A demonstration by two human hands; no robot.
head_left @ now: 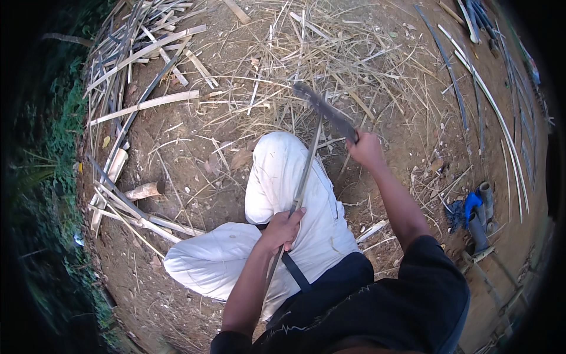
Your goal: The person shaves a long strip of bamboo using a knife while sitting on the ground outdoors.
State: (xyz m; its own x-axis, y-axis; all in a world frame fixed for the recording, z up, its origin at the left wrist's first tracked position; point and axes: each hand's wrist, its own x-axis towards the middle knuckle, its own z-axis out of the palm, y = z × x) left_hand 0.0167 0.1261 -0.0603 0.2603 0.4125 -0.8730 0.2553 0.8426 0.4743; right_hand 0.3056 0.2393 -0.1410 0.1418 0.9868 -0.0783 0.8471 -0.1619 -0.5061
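Note:
My left hand [283, 230] is closed around a long, thin bamboo strip [307, 171], which runs from beside my waist up over my white-trousered thigh and past my knee. My right hand [366, 150] grips the handle of a machete [326, 112] with a dark, broad blade. The blade lies across the far part of the strip, pointing up and to the left. Whether its edge is cutting into the strip I cannot tell. A dark strap [296, 272] rests on my lap just below the left hand.
Split bamboo pieces [147, 56] are heaped at the far left. Thin shavings [330, 59] litter the ground ahead. A short log [144, 191] lies left of my knee. Long strips [492, 106] lie at the right, near cut bamboo tubes [479, 230] and a blue cloth [472, 203]. Green plants border the left.

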